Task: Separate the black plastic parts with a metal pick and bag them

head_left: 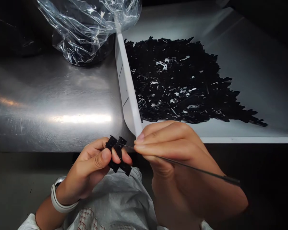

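In the lower middle of the head view, my left hand pinches two small black bracket-like parts side by side between thumb and fingers. My right hand is closed around a thin dark metal rod, held like a pen. Its narrow tip reaches the upper part of the right-hand black piece; whether it passes into a hole there is too small to tell. The rod's thicker rear end sticks out to the right, over my right wrist.
A white tray stands to the right on the metal table, holding a big heap of black parts. Behind the tray's left wall sits a clear plastic bag with dark contents. The table's front edge runs just above my left hand.
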A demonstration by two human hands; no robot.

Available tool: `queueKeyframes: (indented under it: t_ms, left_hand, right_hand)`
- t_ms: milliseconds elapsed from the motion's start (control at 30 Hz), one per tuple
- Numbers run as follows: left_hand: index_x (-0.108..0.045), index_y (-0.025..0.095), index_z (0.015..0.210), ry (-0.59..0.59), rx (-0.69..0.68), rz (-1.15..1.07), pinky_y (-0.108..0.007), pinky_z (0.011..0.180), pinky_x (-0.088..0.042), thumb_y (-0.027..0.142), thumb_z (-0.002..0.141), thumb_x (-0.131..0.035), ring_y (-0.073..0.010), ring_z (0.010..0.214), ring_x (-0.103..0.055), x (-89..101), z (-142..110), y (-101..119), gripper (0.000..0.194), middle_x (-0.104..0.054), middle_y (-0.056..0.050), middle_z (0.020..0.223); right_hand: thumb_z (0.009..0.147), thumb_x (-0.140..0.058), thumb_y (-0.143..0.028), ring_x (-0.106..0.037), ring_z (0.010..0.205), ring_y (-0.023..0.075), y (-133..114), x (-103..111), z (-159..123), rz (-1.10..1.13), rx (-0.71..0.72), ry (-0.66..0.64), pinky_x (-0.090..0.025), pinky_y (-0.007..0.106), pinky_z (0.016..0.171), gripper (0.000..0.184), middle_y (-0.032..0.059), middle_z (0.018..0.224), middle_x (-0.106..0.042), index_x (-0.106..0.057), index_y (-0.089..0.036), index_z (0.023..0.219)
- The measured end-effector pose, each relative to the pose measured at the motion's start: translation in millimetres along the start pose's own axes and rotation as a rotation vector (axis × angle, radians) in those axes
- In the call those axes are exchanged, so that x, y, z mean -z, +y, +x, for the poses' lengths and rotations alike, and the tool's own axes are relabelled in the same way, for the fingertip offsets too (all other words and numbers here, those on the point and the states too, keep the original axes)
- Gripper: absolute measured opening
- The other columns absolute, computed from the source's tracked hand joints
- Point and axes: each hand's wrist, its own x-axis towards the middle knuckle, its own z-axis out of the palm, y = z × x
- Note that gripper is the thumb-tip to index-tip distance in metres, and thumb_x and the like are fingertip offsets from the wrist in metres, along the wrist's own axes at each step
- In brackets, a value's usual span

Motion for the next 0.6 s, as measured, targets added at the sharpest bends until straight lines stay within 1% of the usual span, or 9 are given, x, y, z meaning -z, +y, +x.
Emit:
queueKeyframes:
  t_ms: [100, 167, 233, 300, 400, 500, 600]
  left_hand:
    - [-0.078, 0.021, 0.080, -0.010, 0.014, -0.022, -0.025, 0.087, -0.051, 0.040, 0.089, -0.082, -0.0127, 0.085, -0.071, -0.1, 1.9, 0.4, 0.021, -0.079, 0.000, 0.086]
    - [-0.079, 0.020, 0.079, -0.024, 0.009, -0.028, -0.025, 0.087, -0.051, 0.039, 0.089, -0.082, -0.0131, 0.085, -0.072, 0.2, 3.0, 0.8, 0.022, -0.079, 0.000, 0.086]
    - [-0.078, 0.020, 0.079, -0.040, 0.004, -0.019, -0.025, 0.085, -0.051, 0.039, 0.089, -0.082, -0.0140, 0.086, -0.072, 0.7, 3.7, 1.2, 0.022, -0.078, -0.001, 0.085]
    - [-0.078, 0.019, 0.078, -0.051, -0.001, 0.000, -0.026, 0.083, -0.050, 0.039, 0.088, -0.082, -0.0150, 0.085, -0.071, 1.5, 4.0, 1.5, 0.023, -0.078, -0.002, 0.085]
    - [-0.076, 0.018, 0.077, -0.029, -0.006, 0.039, -0.028, 0.083, -0.050, 0.041, 0.088, -0.082, -0.0164, 0.084, -0.070, 3.0, 4.2, 2.1, 0.026, -0.076, -0.003, 0.085]
    - [-0.075, 0.018, 0.076, -0.002, -0.003, 0.055, -0.030, 0.085, -0.050, 0.043, 0.086, -0.084, -0.0169, 0.083, -0.069, 4.3, 5.8, 2.5, 0.028, -0.076, -0.003, 0.084]
    - [-0.075, 0.019, 0.075, 0.004, 0.007, 0.045, -0.029, 0.085, -0.049, 0.044, 0.084, -0.086, -0.0163, 0.085, -0.068, 5.1, 8.7, 2.9, 0.029, -0.075, -0.002, 0.083]
  right_hand:
    - [0.097, -0.068, -0.013, -0.063, 0.077, 0.0174, 9.8, -3.3, -1.3, -0.020, 0.088, 0.069, -0.053, 0.034, 0.064, 0.005, 0.0021, 0.078, -0.068, -0.072, -0.017, 0.097]
    - [0.096, -0.071, -0.015, -0.062, 0.075, 0.0169, 13.1, -4.3, -1.2, -0.044, 0.106, 0.100, -0.053, 0.034, 0.062, 0.003, 0.0015, 0.078, -0.068, -0.071, -0.017, 0.094]
    - [0.094, -0.074, -0.013, -0.062, 0.074, 0.0156, 14.3, -4.1, 0.0, -0.037, 0.127, 0.113, -0.053, 0.033, 0.062, 0.006, 0.0012, 0.078, -0.069, -0.070, -0.016, 0.090]
    - [0.093, -0.074, -0.009, -0.061, 0.074, 0.0142, 14.3, -3.1, 2.3, -0.007, 0.152, 0.105, -0.053, 0.031, 0.062, 0.009, 0.0008, 0.078, -0.070, -0.069, -0.015, 0.089]
    - [0.092, -0.070, -0.003, -0.062, 0.076, 0.0139, 13.1, -1.3, 6.1, 0.039, 0.183, 0.074, -0.054, 0.030, 0.063, 0.010, 0.0009, 0.079, -0.070, -0.070, -0.013, 0.092]
    - [0.090, -0.065, 0.003, -0.063, 0.081, 0.0149, 11.3, 0.0, 7.4, 0.068, 0.159, 0.036, -0.055, 0.029, 0.066, 0.016, 0.0027, 0.080, -0.069, -0.072, -0.010, 0.096]
    - [0.088, -0.062, 0.006, -0.065, 0.085, 0.0155, 11.6, 1.7, 5.8, 0.050, 0.139, -0.013, -0.056, 0.029, 0.069, 0.023, 0.0044, 0.084, -0.069, -0.073, -0.009, 0.100]
